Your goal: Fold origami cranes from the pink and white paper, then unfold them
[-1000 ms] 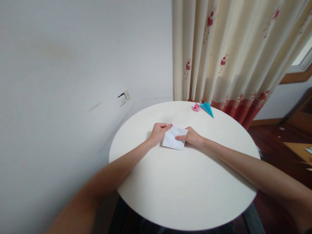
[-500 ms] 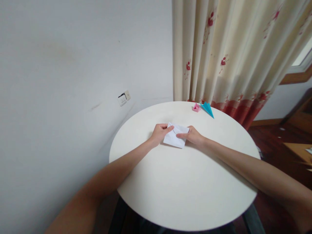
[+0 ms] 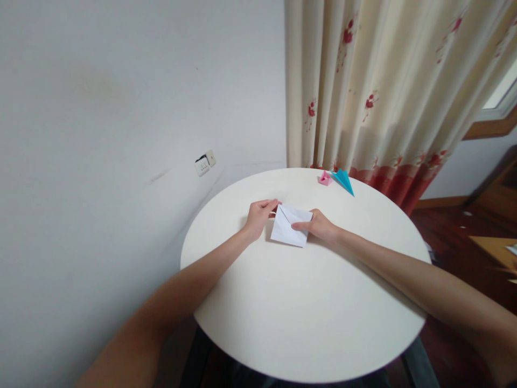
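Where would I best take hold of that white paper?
I'd pinch the paper by its near edge, coming from the wearer's side. It looks thin, and that edge is free: the right hand grips its right side, and the left hand is by its far left corner.

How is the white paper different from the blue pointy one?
Colour: the white paper is white, while the blue pointy one is bright blue.
Shape: the white paper looks flat and roughly four-sided; the blue pointy one is long and narrows to a tip.
Place: the right hand holds the white paper, while the blue pointy one lies near the table's far edge.
Both look folded.
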`<state>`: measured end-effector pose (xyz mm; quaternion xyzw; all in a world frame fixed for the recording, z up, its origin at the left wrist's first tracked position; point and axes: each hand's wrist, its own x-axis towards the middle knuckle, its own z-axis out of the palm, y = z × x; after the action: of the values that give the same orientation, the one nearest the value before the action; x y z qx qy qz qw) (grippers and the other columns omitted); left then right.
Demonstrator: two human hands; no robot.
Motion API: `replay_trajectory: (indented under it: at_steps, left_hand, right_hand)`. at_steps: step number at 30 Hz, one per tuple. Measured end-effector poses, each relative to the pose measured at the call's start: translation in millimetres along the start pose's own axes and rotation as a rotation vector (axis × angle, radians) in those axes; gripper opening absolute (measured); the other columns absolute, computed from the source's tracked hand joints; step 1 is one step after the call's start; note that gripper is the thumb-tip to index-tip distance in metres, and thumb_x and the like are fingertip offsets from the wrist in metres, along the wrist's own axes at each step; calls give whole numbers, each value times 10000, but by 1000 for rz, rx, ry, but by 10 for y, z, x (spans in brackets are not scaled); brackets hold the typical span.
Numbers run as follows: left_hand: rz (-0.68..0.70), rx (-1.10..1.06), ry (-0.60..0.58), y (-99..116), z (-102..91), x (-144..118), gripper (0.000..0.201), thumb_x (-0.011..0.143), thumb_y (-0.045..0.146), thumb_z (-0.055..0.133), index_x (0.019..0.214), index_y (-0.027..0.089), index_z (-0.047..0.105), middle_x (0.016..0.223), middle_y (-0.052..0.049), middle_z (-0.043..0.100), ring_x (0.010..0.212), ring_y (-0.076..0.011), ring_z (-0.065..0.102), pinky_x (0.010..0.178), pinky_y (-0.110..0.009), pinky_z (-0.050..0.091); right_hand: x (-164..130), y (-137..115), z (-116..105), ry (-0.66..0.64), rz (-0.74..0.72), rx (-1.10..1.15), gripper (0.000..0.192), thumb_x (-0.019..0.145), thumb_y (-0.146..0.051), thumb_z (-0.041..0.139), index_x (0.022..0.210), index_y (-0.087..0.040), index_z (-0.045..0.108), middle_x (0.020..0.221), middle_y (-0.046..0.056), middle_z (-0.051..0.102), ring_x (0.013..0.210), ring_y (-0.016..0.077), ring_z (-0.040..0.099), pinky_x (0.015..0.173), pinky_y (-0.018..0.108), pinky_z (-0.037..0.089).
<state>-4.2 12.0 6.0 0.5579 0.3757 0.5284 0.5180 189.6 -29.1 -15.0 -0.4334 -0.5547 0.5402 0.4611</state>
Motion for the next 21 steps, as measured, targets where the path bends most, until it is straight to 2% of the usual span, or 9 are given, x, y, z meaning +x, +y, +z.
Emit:
replay_trajectory:
  at_steps: [2, 5, 8, 12, 21]
  left_hand:
    - [-16, -30, -27, 17, -11, 3, 451, 699, 552, 704, 853, 129, 724, 863, -109, 706, 759, -178, 636, 683, -283, 482]
    - [-88, -17, -182, 5, -2, -36, 482, 717, 564, 688, 908, 122, 722, 896, -122, 715, 755, -182, 645, 683, -286, 485]
    - [-157, 75, -275, -36, 35, -99, 457, 664, 513, 756, 885, 114, 731, 855, -116, 728, 711, -198, 651, 648, -293, 485]
    - [-174, 129, -213, -67, 59, -130, 429, 616, 476, 799, 840, 115, 738, 807, -109, 733, 677, -223, 663, 604, -306, 488]
    - [-112, 170, -114, -61, 38, -83, 413, 628, 469, 786, 813, 103, 741, 807, -117, 734, 651, -215, 657, 568, -288, 473]
  right_hand:
    - [4, -1, -12, 31, 2, 12, 364, 555, -286, 813, 837, -72, 728, 858, 125, 724, 689, 202, 630, 640, 318, 489]
    - [20, 8, -31, 83, -2, 4, 377, 568, -304, 814, 855, -74, 733, 889, 139, 726, 713, 214, 634, 647, 318, 487]
    - [38, 45, -27, 56, -15, 19, 380, 581, -340, 810, 838, -72, 732, 862, 136, 725, 705, 210, 624, 647, 321, 477]
    - [49, 90, 11, -40, -35, 51, 388, 611, -426, 779, 771, -78, 714, 771, 98, 714, 654, 178, 593, 626, 307, 452]
    - [100, 49, -48, -11, -73, -84, 386, 619, -476, 742, 649, -96, 683, 585, 37, 627, 538, 120, 492, 546, 268, 367]
